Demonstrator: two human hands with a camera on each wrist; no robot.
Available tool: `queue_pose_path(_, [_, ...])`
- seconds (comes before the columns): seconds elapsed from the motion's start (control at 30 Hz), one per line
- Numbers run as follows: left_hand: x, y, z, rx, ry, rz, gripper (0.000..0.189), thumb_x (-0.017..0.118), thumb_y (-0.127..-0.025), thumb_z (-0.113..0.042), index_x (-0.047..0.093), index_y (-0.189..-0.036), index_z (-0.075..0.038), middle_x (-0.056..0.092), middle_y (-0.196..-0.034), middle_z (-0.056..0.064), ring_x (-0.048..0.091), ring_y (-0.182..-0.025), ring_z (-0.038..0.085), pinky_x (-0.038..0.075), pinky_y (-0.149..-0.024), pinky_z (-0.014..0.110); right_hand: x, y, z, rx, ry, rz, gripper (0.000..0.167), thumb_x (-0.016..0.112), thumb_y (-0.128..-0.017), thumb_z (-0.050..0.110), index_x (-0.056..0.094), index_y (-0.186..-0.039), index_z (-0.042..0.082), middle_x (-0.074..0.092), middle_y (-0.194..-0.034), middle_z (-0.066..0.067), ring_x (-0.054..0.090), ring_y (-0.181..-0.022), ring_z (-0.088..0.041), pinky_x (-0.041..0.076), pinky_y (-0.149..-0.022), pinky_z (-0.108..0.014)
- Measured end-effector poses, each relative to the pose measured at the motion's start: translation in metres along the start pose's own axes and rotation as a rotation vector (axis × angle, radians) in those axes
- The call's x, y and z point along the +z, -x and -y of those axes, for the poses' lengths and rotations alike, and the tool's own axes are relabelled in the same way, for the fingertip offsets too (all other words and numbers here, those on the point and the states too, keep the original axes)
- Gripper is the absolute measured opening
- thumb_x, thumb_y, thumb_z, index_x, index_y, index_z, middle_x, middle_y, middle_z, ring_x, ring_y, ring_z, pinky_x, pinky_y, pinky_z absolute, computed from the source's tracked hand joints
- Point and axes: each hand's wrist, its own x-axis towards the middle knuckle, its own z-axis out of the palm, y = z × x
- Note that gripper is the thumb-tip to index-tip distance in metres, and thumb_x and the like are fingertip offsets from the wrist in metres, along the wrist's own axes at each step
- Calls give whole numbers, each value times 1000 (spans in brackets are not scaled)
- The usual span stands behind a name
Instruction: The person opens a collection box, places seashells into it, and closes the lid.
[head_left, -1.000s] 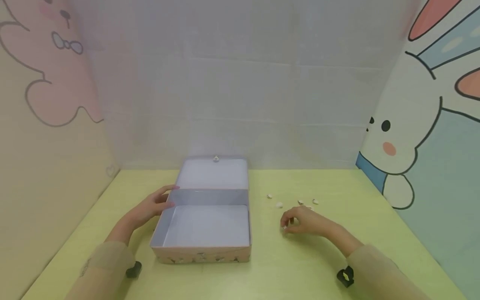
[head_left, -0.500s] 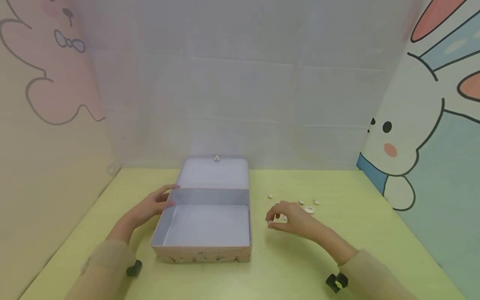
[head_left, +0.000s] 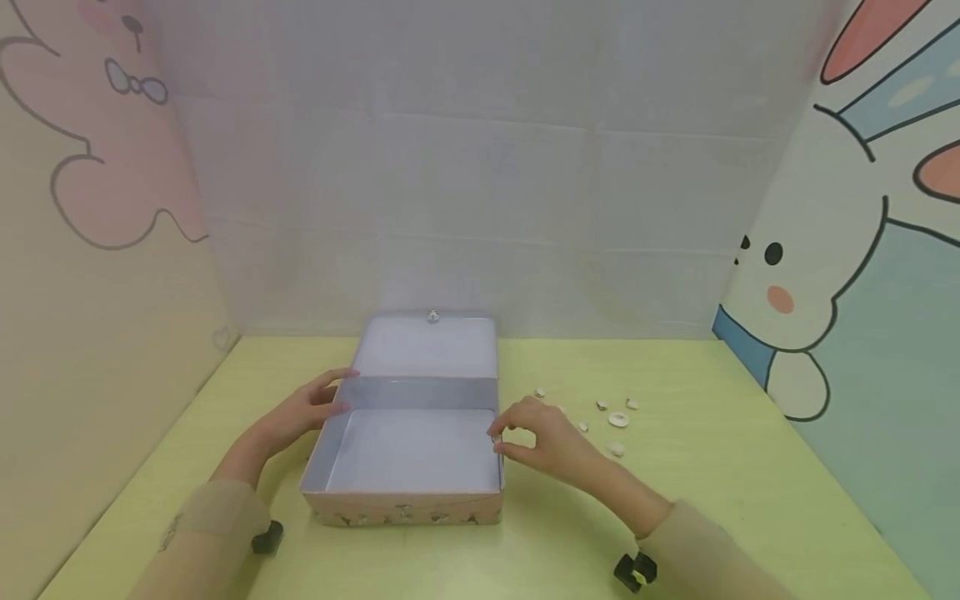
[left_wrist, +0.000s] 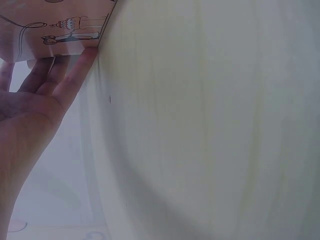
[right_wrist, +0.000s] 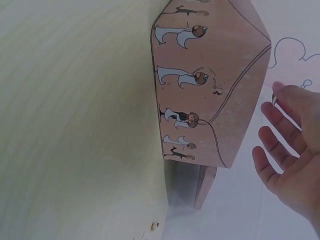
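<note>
A pink tin box with printed figures stands with its lid swung back and a bare pale inside. My left hand rests against its left side, fingertips at the rim; in the left wrist view the fingers touch the printed wall. At the right rim my right hand pinches a small whitish shell between thumb and forefinger. The right wrist view has that shell mostly covered by the fingertips, the other fingers loosely bent beside the box wall.
Several small white shells lie on the yellow table to the right of the box, among them a flat oval one and a rounder one. A pale curtain hangs behind, and cartoon-printed sheets flank both sides.
My right hand has moved left from among the shells to the box's right rim, carrying the small shell. Shells it was covering now show. The left hand has stayed at the box.
</note>
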Motion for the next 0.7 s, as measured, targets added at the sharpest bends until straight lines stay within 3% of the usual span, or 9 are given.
queue_pose_path(0.13, [0, -2, 2, 5, -4, 5, 55, 57, -94, -28, 32, -143, -27, 35, -146, 23, 42, -128, 38, 43, -97, 51, 9, -7, 3, 45, 30, 42, 17, 73, -82, 17, 69, -98, 13, 68, -95, 8, 56, -91, -10, 48, -80, -25])
queue_pose_path(0.4, [-1, -4, 6, 5, 3, 8, 55, 58, -94, -29, 33, -143, -27, 35, -146, 22, 42, -127, 38, 44, -96, 50, 24, -21, 6, 75, 216, 128, 17, 72, -83, 22, 70, -100, 17, 68, -96, 10, 52, -89, -8, 46, -77, -23])
queue_pose_path(0.7, [-1, -2, 6, 3, 0, 4, 55, 58, -94, -30, 33, -143, -27, 35, -146, 22, 42, -128, 39, 44, -96, 51, 26, -30, 5, 123, 211, 100, 20, 74, -82, 21, 70, -100, 14, 69, -97, 4, 56, -94, -13, 48, -81, -30])
